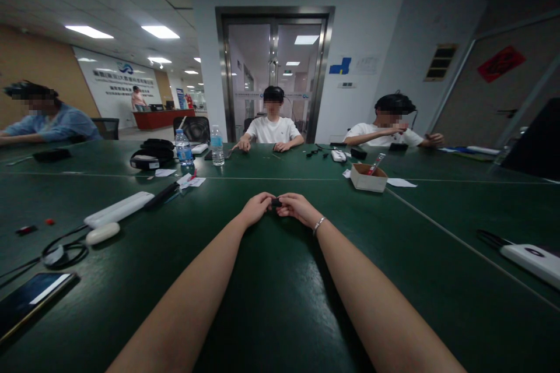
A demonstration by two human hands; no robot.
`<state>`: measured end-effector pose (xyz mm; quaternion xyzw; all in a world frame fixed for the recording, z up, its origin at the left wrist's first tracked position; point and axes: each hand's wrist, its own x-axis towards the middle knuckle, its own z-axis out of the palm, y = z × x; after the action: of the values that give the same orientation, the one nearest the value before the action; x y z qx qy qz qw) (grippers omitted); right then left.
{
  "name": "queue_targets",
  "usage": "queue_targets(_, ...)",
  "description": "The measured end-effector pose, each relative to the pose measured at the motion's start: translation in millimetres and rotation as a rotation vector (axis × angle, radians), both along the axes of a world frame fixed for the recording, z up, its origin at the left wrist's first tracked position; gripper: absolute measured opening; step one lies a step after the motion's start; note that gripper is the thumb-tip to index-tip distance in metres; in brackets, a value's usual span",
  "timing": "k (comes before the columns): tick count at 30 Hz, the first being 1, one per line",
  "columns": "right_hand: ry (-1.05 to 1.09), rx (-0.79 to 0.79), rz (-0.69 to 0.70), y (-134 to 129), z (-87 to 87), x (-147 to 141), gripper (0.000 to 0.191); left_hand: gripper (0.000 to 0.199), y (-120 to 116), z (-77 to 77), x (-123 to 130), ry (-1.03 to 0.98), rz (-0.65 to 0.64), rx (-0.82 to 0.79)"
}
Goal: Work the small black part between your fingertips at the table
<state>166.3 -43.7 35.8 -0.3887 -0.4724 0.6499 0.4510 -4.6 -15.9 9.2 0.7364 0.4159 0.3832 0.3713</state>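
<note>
Out in front of me, over the green table [280, 256], my two hands meet around a small dark object [276, 202]. It is black and short; its kind is too small to make out. My left hand [257, 208] pinches its left end between thumb and fingers. From the other side, my right hand [298, 208] grips the right end, its fingers curled. A silver bracelet [319, 225] circles my right wrist. The fingers cover part of the object.
A small box [368, 178] holding a pen-like item stands ahead right. Two water bottles [217, 145] stand ahead left. A white power strip [119, 208], black cable [65, 253] and phone [35, 303] lie left; a white device [531, 261] lies right. Several people sit around the table.
</note>
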Motion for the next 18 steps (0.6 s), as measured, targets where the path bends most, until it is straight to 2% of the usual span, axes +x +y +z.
queue_targets(10, -0.03, 0.001, -0.015, -0.4, 0.4, -1.4, 0.008, 0.029, 1.5, -1.1, 0.5, -0.007, 0.004, -0.009)
queue_targets(18, -0.02, 0.001, -0.013, -0.1, 0.4, -0.7, 0.002, 0.03, -1.1, 2.1, -0.1, 0.005, 0.013, -0.005)
